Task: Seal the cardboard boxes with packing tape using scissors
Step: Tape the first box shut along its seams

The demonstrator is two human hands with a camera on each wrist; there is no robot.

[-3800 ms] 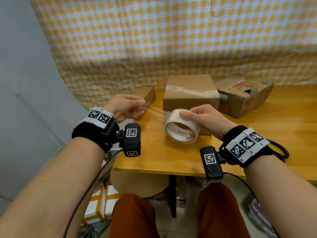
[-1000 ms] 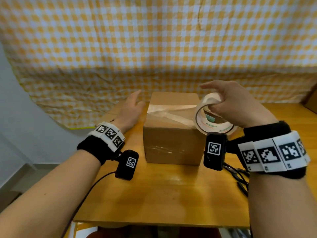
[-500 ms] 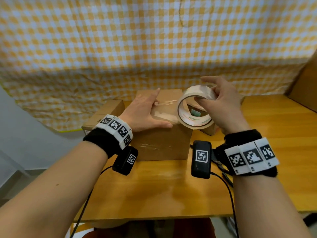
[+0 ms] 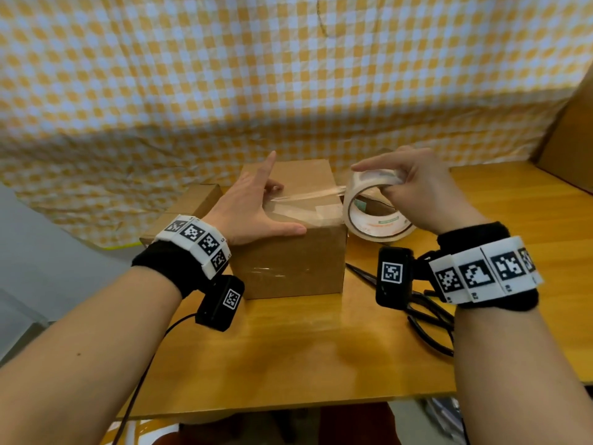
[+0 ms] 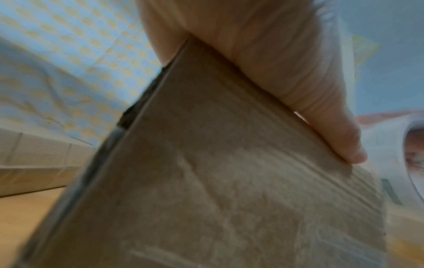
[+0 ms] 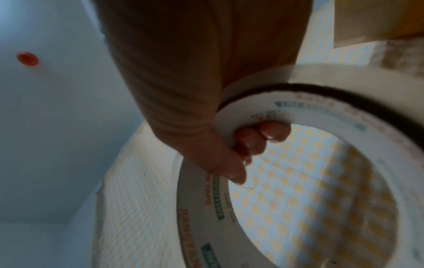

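Flat and spread, the left hand (image 4: 253, 203) presses the cardboard box (image 4: 290, 252) top; just right of its fingers (image 4: 268, 163), the right hand (image 4: 420, 191) grips the packing tape roll (image 4: 369, 213), fingers curled through its core, strip stretched between them.

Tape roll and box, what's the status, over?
Left hand flat on box. Right hand grips tape roll, strip stretched, uncut. Scissors idle on table.
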